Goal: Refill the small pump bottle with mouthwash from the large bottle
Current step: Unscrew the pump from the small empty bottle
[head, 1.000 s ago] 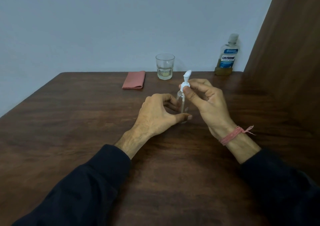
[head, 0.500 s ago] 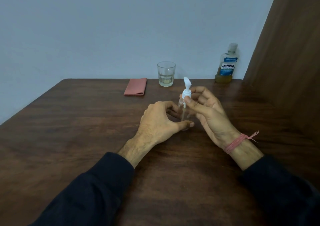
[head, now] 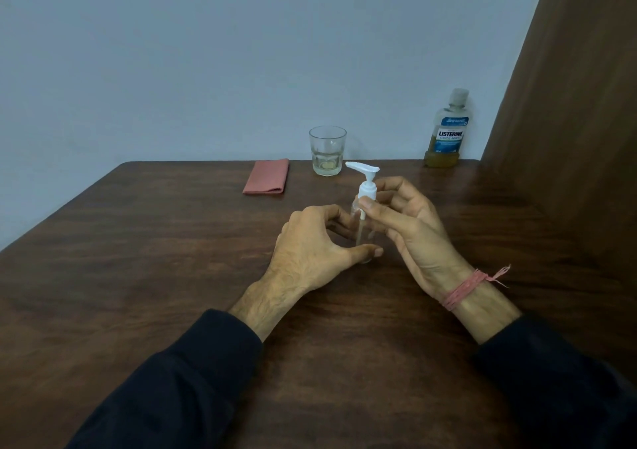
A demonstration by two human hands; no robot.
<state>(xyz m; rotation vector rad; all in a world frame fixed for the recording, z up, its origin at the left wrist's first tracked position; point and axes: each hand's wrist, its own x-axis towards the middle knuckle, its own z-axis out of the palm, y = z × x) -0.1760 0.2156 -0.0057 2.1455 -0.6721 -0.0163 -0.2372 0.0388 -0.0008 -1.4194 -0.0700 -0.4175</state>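
Note:
A small clear pump bottle stands upright on the dark wooden table, mid-table. My left hand wraps its lower body, thumb across the front. My right hand pinches the white pump collar between thumb and fingers; the white spout points left. The large mouthwash bottle, clear with a blue label, a closed cap and a little yellow liquid at the bottom, stands at the far right against the wall, well away from both hands.
A drinking glass with a trace of liquid stands at the far edge behind the pump bottle. A folded pink cloth lies to its left. A brown wooden panel rises along the table's right side.
The pump head has turned: its spout pointed away or upward earlier and points left now. My right fingers shifted around the collar. The left hand stayed on the bottle.

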